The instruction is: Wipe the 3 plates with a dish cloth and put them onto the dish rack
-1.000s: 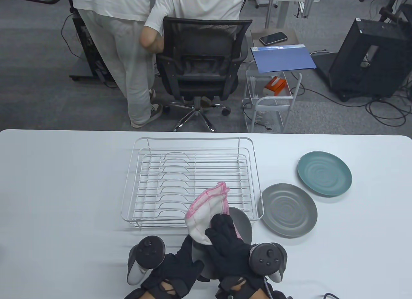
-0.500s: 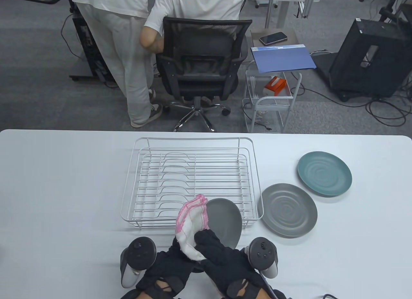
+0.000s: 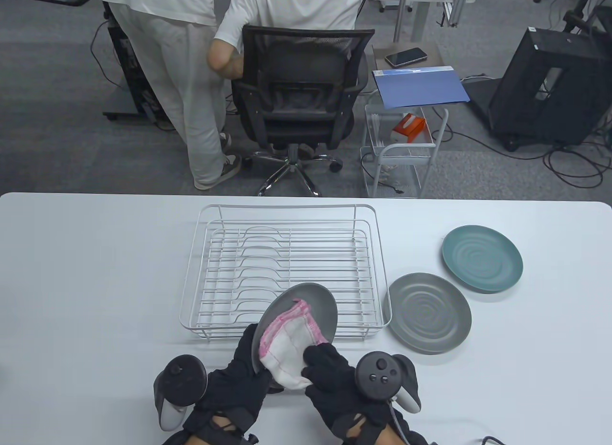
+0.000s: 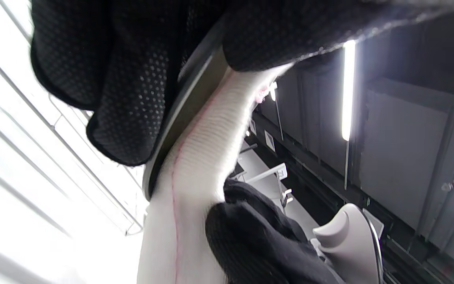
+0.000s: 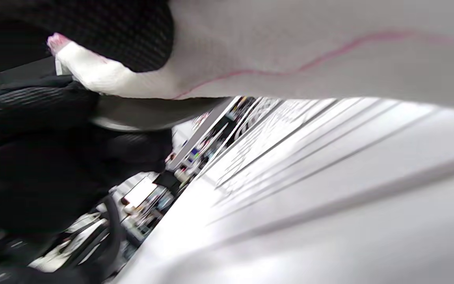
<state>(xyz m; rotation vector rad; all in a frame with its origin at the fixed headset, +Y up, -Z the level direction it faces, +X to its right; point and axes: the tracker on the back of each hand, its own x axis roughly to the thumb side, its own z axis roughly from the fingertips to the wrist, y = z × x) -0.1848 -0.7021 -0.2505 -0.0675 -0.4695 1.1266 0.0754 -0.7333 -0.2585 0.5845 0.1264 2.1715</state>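
Note:
A dark grey plate (image 3: 313,304) is held tilted above the table in front of the white wire dish rack (image 3: 285,268). My left hand (image 3: 241,375) grips its lower left rim, fingers curled behind it; the left wrist view shows the plate rim (image 4: 179,118) between those fingers. My right hand (image 3: 330,373) grips a white dish cloth with pink edging (image 3: 289,342) and presses it against the plate's face; in the right wrist view the cloth (image 5: 309,47) fills the top. A second grey plate (image 3: 429,312) and a teal plate (image 3: 482,258) lie flat to the right of the rack.
The rack holds nothing. Beyond the table's far edge stand a black office chair (image 3: 299,95), two people in white (image 3: 191,57), a small wire cart (image 3: 404,148) and a black cabinet (image 3: 550,86). Cables lie on the floor.
Both hands drifted left and slightly toward me. The plate tipped so its face shows more, and the cloth slid from the plate's left edge onto its face.

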